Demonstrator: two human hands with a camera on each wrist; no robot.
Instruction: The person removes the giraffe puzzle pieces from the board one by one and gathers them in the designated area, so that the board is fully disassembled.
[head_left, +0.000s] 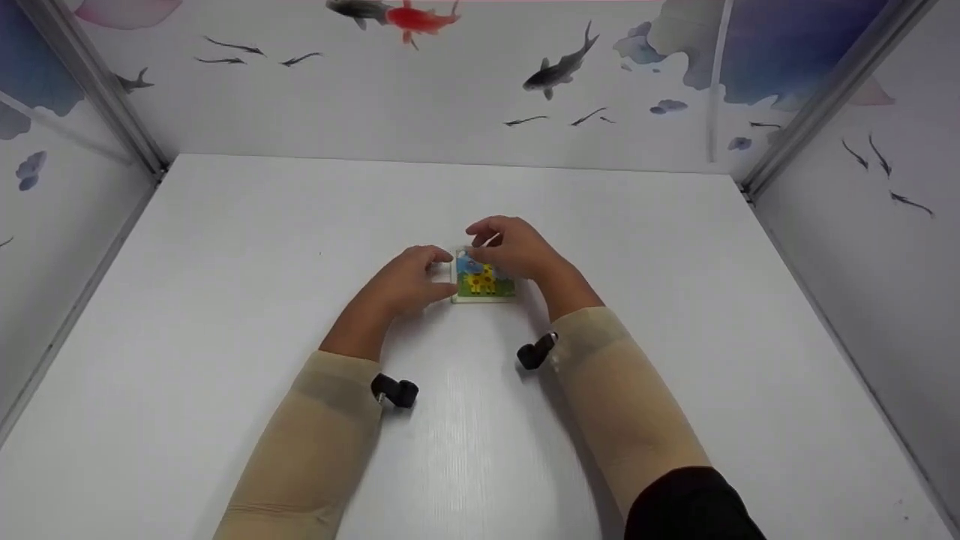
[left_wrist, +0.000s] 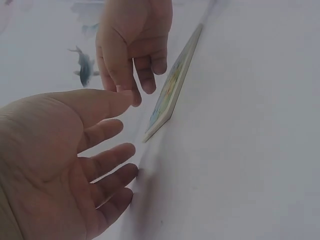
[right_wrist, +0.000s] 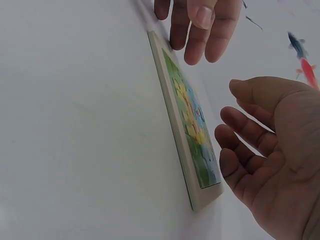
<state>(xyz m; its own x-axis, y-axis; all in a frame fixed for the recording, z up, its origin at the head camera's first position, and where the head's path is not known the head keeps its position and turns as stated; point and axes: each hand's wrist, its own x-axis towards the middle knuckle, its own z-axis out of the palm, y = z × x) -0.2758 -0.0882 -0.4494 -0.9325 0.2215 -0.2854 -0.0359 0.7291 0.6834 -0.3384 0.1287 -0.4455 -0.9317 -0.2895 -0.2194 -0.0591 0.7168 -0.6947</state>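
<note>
On the bench, the board lies between left hand and right hand, fingers parted, holding nothing; probably an adjusting step, the next move needing a light edge grip.

Inscriptions, labels, brands, numbers and signs: none legible in any of the three views.
</note>
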